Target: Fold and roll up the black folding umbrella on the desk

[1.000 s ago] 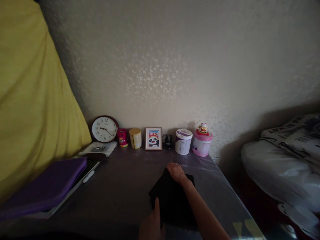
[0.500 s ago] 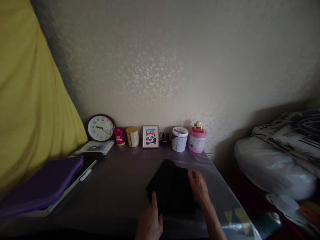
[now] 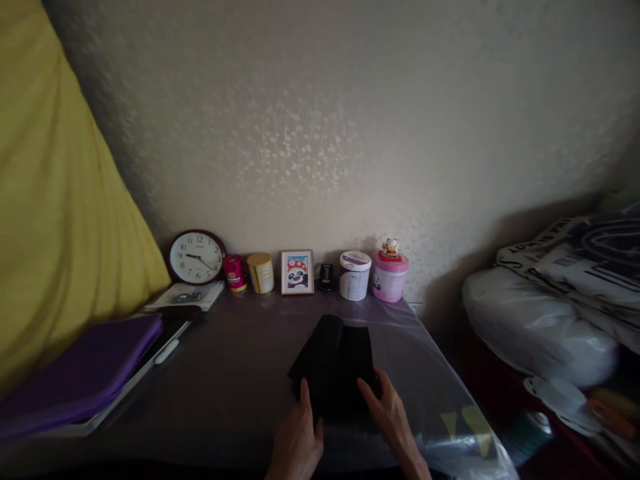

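Observation:
A folded black cloth (image 3: pixel 333 363), too dark to show what kind of garment or piece it is, lies on the table in front of me. My left hand (image 3: pixel 299 433) is at its near left edge, index finger stretched forward over the cloth and thumb held apart; the other fingers are mostly hidden. At the near right edge is my right hand (image 3: pixel 393 410), its thumb on top of the cloth and its fingers curled round the side. The cloth's near edge is lost in shadow between the hands.
The table (image 3: pixel 225 373) has a shiny plastic cover. Along the wall stand a clock (image 3: pixel 197 257), a red tin (image 3: pixel 235 273), a yellow tin (image 3: pixel 261 273), a panda picture frame (image 3: pixel 297 272) and two tubs (image 3: pixel 355 277). A purple folder (image 3: pixel 90 363) lies left, bagged bedding (image 3: pixel 540 327) right.
My right hand has come down along the cloth's right side, from its far corner toward the near edge. My left hand has stayed nearly in place. The view has shifted slightly.

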`<state>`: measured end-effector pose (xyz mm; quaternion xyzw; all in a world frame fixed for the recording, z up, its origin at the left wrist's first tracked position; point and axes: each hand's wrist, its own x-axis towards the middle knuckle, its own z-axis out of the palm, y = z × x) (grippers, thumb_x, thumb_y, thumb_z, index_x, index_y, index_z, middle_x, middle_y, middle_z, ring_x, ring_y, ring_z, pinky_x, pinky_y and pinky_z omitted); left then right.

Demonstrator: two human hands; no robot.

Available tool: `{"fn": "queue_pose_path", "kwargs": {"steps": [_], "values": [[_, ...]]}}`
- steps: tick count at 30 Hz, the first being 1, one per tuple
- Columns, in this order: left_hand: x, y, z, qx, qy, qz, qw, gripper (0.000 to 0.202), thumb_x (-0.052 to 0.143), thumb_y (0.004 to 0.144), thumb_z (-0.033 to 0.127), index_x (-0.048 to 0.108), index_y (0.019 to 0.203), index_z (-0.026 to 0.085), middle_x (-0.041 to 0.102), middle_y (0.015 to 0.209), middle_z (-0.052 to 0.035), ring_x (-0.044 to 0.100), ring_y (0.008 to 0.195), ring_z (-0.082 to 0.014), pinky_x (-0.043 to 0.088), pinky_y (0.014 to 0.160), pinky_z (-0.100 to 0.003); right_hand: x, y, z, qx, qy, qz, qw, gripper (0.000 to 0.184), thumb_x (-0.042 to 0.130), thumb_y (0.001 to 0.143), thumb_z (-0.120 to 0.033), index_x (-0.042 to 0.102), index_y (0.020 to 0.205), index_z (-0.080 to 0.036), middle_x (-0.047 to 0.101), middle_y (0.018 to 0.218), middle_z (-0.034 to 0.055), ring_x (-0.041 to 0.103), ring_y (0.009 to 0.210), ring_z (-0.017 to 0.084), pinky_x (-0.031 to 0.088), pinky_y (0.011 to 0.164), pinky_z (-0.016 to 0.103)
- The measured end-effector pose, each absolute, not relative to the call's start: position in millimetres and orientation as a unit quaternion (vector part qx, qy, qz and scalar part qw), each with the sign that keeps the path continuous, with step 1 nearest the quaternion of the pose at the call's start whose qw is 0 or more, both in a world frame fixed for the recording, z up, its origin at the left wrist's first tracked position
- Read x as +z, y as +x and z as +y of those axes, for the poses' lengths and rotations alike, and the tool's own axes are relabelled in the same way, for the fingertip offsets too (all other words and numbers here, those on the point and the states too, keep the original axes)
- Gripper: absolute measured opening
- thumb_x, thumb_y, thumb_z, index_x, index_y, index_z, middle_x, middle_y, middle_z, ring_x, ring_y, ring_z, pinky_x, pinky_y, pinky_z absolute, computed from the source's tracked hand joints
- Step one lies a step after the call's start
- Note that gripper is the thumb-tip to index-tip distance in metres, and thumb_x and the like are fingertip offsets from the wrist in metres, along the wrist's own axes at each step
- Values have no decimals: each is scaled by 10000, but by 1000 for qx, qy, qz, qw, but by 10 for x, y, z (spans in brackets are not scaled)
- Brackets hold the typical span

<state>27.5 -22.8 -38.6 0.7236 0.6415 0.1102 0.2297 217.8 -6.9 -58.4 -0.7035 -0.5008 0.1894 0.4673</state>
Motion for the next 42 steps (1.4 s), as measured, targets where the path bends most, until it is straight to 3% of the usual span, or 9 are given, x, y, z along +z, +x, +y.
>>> {"fn": "queue_pose_path", "kwargs": {"steps": [6, 14, 22, 29, 32, 38, 42], "values": [[-436, 259, -219, 127, 728, 635, 226, 680, 371, 809, 235, 68, 1380, 24, 590, 1103, -176, 582, 967, -219, 414, 801, -275, -733, 2113, -118, 172, -701, -493, 485, 491, 555, 667, -506, 587, 1035, -182, 631, 1016, 107, 568, 1011, 301, 473, 806, 405], [-501, 251, -203, 141, 722, 636, 234, 694, 381, 803, 239, 58, 1383, 38, 612, 1061, -169, 601, 926, -216, 423, 750, -272, -626, 1845, -141, 186, -666, -501, 521, 511, 541, 713, -475, 536, 1104, -146, 657, 964, 106, 610, 932, 265, 505, 737, 337], [-424, 263, -197, 117, 719, 644, 235, 670, 366, 805, 229, 84, 1376, 22, 580, 1129, -176, 594, 949, -215, 421, 754, -267, -483, 1583, 13, 168, -651, -559, 485, 536, 442, 786, -385, 441, 1200, -44, 638, 1007, 160, 615, 923, 247, 501, 763, 339], [-428, 303, -173, 107, 703, 659, 243, 671, 367, 787, 178, 85, 1370, 3, 577, 1128, -192, 591, 962, -219, 423, 760, -273, -342, 1297, 134, 146, -615, -654, 416, 418, 407, 784, -217, 494, 1179, -109, 605, 1113, 117, 576, 1016, 198, 468, 855, 308], [-442, 288, -166, 131, 710, 642, 256, 647, 361, 789, 198, 127, 1368, 27, 560, 1158, -191, 591, 969, -231, 430, 756, -287, -344, 1201, 150, 127, -608, -686, 379, 407, 404, 763, -161, 523, 1150, -123, 616, 1092, 110, 585, 998, 200, 467, 854, 310], [-480, 214, -146, 161, 716, 617, 284, 641, 381, 798, 306, 166, 1359, 85, 633, 1043, -144, 630, 871, -218, 442, 676, -261, -377, 1139, 170, 69, -595, -725, 340, 329, 409, 752, -123, 592, 1021, -168, 648, 913, 71, 599, 899, 195, 469, 795, 304], [-526, 118, -167, 194, 735, 579, 295, 695, 415, 765, 277, 138, 1366, 67, 545, 1199, -162, 575, 1019, -203, 432, 813, -250, -372, 1144, 160, 49, -592, -740, 317, 289, 419, 767, -105, 606, 973, -183, 624, 870, 47, 576, 874, 176, 447, 788, 284]]}}
